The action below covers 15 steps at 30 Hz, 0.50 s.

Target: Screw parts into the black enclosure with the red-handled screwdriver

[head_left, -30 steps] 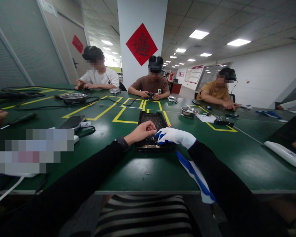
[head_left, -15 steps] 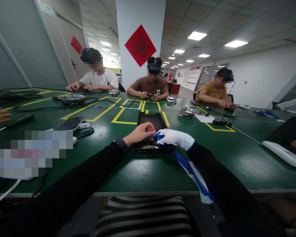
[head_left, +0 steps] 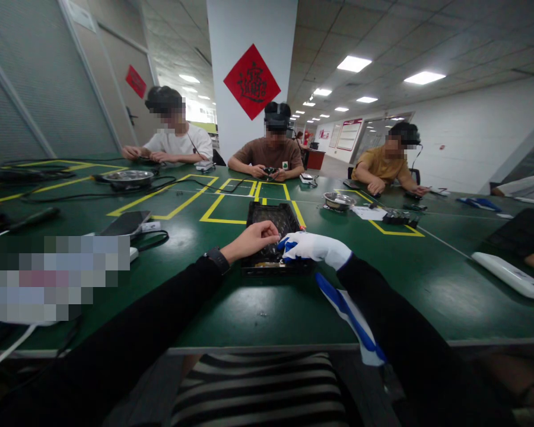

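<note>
A black plastic tray (head_left: 276, 272) lies on the green table in front of me, with small dark parts inside that I cannot name. My left hand (head_left: 257, 239), bare with a dark wristband, is over the tray's left half, its thumb and fingers pinched together. From the right, my right hand (head_left: 312, 248) in a white glove with blue fingers reaches over the tray, fingers curled down. The two hands' fingertips nearly meet. Whatever sits between them is too small to make out. A second blue and white glove (head_left: 349, 317) hangs over the table edge beside my right forearm.
On the green table (head_left: 196, 320) stand a metal bowl (head_left: 338, 200) at the right back and another bowl (head_left: 128, 178) at the left. A phone (head_left: 125, 223) and cables lie left; a white device (head_left: 511, 276) lies right. Several people sit around the table.
My hands hold nearly the same pose over the tray. At the far left, another person's hand has drawn back towards the edge of the view. The person at the right has shifted a hand.
</note>
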### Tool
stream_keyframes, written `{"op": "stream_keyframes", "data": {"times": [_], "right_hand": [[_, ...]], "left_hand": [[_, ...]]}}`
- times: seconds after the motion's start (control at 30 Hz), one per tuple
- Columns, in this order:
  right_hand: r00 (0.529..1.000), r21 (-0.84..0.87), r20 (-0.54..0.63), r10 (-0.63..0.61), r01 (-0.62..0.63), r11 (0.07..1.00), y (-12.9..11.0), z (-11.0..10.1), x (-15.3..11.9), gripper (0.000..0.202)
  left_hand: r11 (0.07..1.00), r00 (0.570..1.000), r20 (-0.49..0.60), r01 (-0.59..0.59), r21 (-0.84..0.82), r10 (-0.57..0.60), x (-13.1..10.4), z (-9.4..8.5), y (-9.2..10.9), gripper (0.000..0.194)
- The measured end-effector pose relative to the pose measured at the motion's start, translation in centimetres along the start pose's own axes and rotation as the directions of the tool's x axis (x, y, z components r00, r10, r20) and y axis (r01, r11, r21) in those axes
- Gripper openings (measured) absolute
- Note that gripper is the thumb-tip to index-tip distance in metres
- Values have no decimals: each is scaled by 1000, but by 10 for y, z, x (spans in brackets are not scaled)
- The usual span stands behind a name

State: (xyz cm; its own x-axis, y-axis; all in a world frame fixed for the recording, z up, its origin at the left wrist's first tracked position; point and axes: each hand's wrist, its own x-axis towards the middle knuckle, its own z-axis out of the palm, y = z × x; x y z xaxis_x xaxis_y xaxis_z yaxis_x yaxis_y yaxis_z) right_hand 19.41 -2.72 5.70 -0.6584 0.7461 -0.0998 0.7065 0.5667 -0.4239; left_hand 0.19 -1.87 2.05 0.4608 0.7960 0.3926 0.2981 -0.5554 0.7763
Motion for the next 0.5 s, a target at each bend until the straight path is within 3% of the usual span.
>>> {"op": "stream_keyframes", "data": {"times": [0.13, 0.17, 0.23, 0.27, 0.33, 0.37, 0.4, 0.47, 0.5], "right_hand": [[999, 105, -14, -36, 37, 994, 8, -1, 4, 19], [998, 149, -56, -43, 50, 988, 11, -3, 7, 20], [965, 247, -261, -24, 91, 965, 21, -11, 13, 22], [907, 290, -422, 11, 124, 949, 28, -15, 16, 25], [716, 322, -692, 91, 192, 927, 45, -21, 18, 32], [622, 310, -774, 121, 206, 928, 54, -22, 18, 36], [600, 288, -789, 130, 175, 941, 64, -22, 16, 43], [683, 171, -721, 116, 13, 985, 82, -17, 11, 61], [765, 81, -637, 100, -63, 995, 90, -13, 8, 66]], "left_hand": [[1000, 1000, -1, 4, -1, -4, 0, 0, 0, 23], [1000, 1000, 2, 4, -1, -4, 0, 0, 0, 23], [1000, 1000, 8, 1, 0, -1, 0, 0, 0, 23], [1000, 1000, 12, 0, -1, 0, 0, 0, 0, 22], [1000, 1000, 14, 1, -4, -1, 0, 0, 0, 22], [1000, 1000, 15, 3, -7, -3, 0, 0, 0, 22], [1000, 1000, 15, 5, -9, -5, 0, 0, 0, 22], [1000, 1000, 14, 6, -8, -6, 0, 0, 0, 23], [1000, 1000, 12, 7, -6, -7, 0, 0, 0, 23]]}}
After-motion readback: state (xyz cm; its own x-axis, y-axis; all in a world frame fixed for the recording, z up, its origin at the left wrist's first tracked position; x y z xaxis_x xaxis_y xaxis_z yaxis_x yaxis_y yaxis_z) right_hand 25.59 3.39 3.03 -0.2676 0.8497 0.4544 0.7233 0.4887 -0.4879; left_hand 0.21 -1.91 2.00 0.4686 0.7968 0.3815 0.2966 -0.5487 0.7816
